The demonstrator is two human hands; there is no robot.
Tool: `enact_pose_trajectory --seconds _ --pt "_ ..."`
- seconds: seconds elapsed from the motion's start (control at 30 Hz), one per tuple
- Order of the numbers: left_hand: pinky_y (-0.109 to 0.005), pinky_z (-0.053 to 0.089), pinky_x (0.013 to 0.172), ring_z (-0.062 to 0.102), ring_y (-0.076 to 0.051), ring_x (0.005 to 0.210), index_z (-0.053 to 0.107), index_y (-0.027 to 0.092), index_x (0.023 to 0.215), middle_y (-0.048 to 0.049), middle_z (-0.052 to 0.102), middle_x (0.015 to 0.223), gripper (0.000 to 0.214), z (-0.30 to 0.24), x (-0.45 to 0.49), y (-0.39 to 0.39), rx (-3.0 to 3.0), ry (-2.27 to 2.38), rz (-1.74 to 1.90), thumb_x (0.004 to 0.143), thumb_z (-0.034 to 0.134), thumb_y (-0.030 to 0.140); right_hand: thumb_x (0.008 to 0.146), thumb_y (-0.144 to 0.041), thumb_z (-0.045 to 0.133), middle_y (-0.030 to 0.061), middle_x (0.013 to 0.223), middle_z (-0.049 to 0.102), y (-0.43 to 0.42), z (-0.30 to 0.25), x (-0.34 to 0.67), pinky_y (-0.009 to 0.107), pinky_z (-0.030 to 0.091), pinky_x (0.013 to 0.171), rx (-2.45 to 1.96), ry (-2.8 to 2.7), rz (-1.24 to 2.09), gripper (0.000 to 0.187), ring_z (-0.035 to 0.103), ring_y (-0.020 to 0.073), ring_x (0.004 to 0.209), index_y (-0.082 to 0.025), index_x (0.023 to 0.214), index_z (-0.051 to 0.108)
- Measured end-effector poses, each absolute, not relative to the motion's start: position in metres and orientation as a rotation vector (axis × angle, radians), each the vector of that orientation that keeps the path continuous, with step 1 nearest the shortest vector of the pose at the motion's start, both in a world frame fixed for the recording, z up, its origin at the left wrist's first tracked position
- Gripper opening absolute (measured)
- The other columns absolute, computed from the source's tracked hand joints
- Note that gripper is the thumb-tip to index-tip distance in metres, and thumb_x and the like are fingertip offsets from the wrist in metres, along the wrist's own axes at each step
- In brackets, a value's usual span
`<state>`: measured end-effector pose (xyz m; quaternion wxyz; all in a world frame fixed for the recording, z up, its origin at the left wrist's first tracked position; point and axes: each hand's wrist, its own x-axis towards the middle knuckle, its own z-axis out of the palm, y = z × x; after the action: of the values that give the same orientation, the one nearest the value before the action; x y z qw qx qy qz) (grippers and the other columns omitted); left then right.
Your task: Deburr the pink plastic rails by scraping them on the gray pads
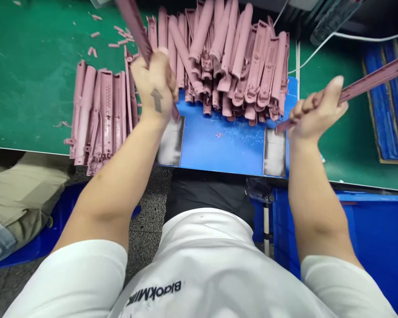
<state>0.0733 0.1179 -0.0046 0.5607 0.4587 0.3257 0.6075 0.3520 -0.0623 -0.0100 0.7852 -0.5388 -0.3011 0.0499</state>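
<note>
My left hand [155, 86] is closed around a long pink plastic part [134, 24] that points up and away from me. My right hand [313, 112] is closed around another long pink part [374, 79] that sticks out to the right. Between my hands lies a blue board [222, 141] at the table's near edge. A big heap of pink molded parts [225, 57] rests on its far side. A second, flatter stack of pink parts [99, 110] lies left of my left hand, overhanging the table edge.
The table has a green mat [29, 75] with small pink plastic scraps [109, 37] at the upper left. Stacked blue sheets [391, 106] lie at the far right. A white cable [318, 48] runs behind the heap. Blue crates [368, 225] stand below the table on the right.
</note>
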Motion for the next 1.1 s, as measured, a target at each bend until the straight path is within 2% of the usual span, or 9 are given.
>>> enact_pose_trajectory --seconds 0.07,0.17,0.37,0.5,0.6,0.77,0.87,0.97,1.1 --pt "-0.037 0.011 0.053 0.012 -0.010 0.046 0.028 0.027 0.066 0.0077 0.014 0.057 0.067 -0.005 0.062 0.106 1.120 0.651 1.490 0.126 0.058 0.030 0.112 -0.077 0.070 -0.0121 0.059 0.012 -0.074 -0.007 0.339 0.026 0.016 0.039 -1.094 -0.717 0.048 0.077 0.013 0.0054 0.042 -0.031 0.071 0.024" --pt "-0.037 0.011 0.054 0.013 -0.009 0.047 0.030 0.027 0.066 0.0082 0.014 0.058 0.074 -0.005 0.046 0.090 1.181 0.645 1.323 0.114 0.081 0.051 0.103 -0.067 0.089 -0.0117 0.057 0.015 -0.094 0.000 0.320 0.027 0.016 0.040 -1.169 -0.776 0.284 0.079 0.013 0.0049 0.042 -0.028 0.068 0.030" --pt "-0.036 0.016 0.059 0.015 -0.008 0.052 0.025 0.027 0.076 0.0085 0.011 0.065 0.068 -0.007 0.054 0.097 1.098 0.734 1.488 0.125 0.064 0.054 0.106 -0.077 0.073 -0.0116 0.054 0.011 -0.085 0.000 0.328 0.028 0.011 0.037 -1.109 -0.704 0.061 0.079 0.009 0.0060 0.041 -0.031 0.065 0.024" --pt "-0.038 0.012 0.057 0.012 -0.009 0.048 0.028 0.028 0.066 0.0089 0.012 0.057 0.079 -0.009 0.044 0.090 1.217 0.656 1.256 0.111 0.084 0.061 0.099 -0.069 0.090 -0.0126 0.055 0.014 -0.096 0.002 0.326 0.028 0.013 0.039 -1.230 -0.749 0.357 0.077 0.011 0.0049 0.043 -0.029 0.066 0.033" --pt "-0.037 0.012 0.055 0.013 -0.010 0.046 0.027 0.028 0.064 0.0081 0.013 0.055 0.076 -0.013 0.045 0.093 1.228 0.665 1.376 0.115 0.076 0.055 0.100 -0.077 0.086 -0.0118 0.054 0.015 -0.090 -0.001 0.328 0.028 0.013 0.039 -1.196 -0.720 0.298 0.080 0.013 0.0063 0.042 -0.030 0.065 0.032" --pt "-0.036 0.032 0.062 0.036 -0.015 0.058 0.036 0.025 0.064 0.0020 0.030 0.062 0.077 -0.018 0.023 0.067 1.447 0.537 1.483 0.108 0.081 0.068 0.105 -0.078 0.080 -0.0061 0.057 0.027 -0.119 -0.009 0.310 0.033 0.037 0.049 -1.103 -0.917 0.080 0.080 0.036 0.0124 0.049 -0.027 0.063 0.035" --pt "-0.036 0.023 0.051 0.024 -0.013 0.047 0.030 0.026 0.057 0.0048 0.019 0.053 0.081 -0.010 0.007 0.054 1.360 0.567 1.270 0.098 0.088 0.065 0.110 -0.068 0.077 -0.0076 0.056 0.023 -0.145 -0.008 0.304 0.033 0.031 0.047 -1.220 -0.888 0.309 0.074 0.026 0.0111 0.046 -0.027 0.065 0.036" --pt "-0.034 0.010 0.046 0.009 -0.010 0.043 0.027 0.027 0.060 0.0078 0.013 0.051 0.071 -0.003 0.025 0.072 1.262 0.646 1.269 0.101 0.081 0.048 0.104 -0.082 0.078 -0.0100 0.055 0.016 -0.121 -0.007 0.325 0.032 0.016 0.041 -1.273 -0.754 0.331 0.080 0.013 0.0092 0.043 -0.029 0.065 0.032" --pt "-0.034 0.018 0.049 0.018 -0.009 0.044 0.028 0.027 0.058 0.0061 0.019 0.051 0.075 -0.001 0.035 0.085 1.225 0.613 1.459 0.106 0.075 0.060 0.094 -0.091 0.083 -0.0066 0.054 0.026 -0.095 -0.004 0.333 0.034 0.028 0.044 -1.140 -0.784 0.089 0.085 0.029 0.0121 0.045 -0.029 0.062 0.033"
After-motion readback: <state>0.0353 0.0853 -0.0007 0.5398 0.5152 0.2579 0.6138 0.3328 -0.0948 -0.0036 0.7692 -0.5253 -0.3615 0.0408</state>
